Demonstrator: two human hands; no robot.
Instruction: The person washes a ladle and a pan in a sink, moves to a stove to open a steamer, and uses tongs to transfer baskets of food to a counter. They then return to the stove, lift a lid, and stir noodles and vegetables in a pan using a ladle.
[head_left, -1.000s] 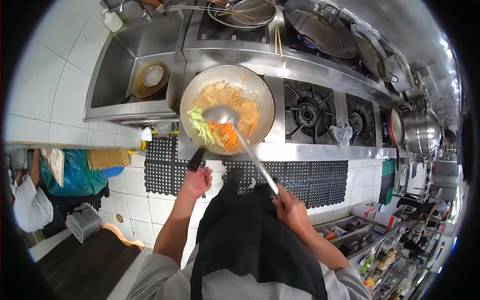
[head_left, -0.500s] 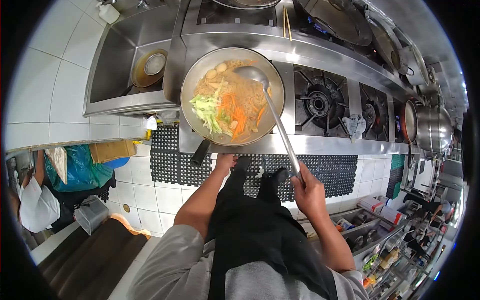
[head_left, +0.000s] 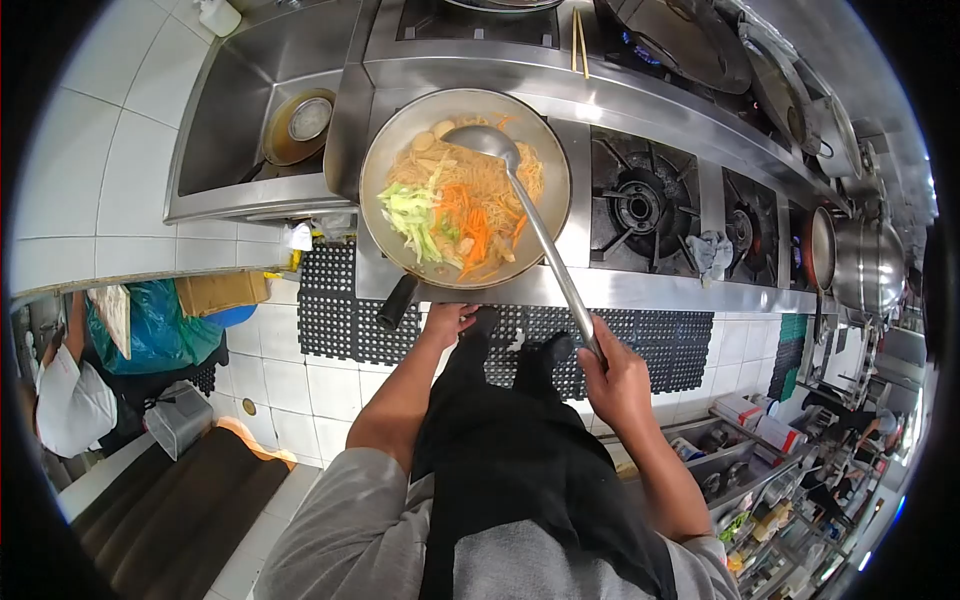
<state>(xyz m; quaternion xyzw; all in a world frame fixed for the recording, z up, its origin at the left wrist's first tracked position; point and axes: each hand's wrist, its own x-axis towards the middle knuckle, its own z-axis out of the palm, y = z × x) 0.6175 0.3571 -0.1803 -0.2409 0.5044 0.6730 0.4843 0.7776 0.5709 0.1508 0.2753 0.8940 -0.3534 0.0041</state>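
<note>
My right hand (head_left: 618, 375) is wrapped round the end of a long metal ladle (head_left: 553, 255). The ladle's bowl rests face-down among thin noodles (head_left: 500, 188) at the far side of a wide wok (head_left: 553, 185). Shredded green cabbage (head_left: 410, 210) lies at the left of the noodles, with orange carrot strips (head_left: 470, 225) beside it and pale round pieces (head_left: 423, 140) further back. Below the wok's near rim, my left hand (head_left: 445, 323) is empty, its fingers loosely bent and apart. It is just right of the black wok handle (head_left: 398, 305), not gripping it.
A gas burner (head_left: 640, 205) is right of the wok, with a crumpled cloth (head_left: 710, 253) beside it. Chopsticks (head_left: 580, 45) lie on the back ledge. At the left, a sink (head_left: 215, 140) holds a pan with a strainer (head_left: 310, 118). A blue flame shows under a back pan (head_left: 690, 45).
The ladle's bowl has shifted left over the noodles, and my right hand has moved slightly with it. My left hand's fingers show a little more spread.
</note>
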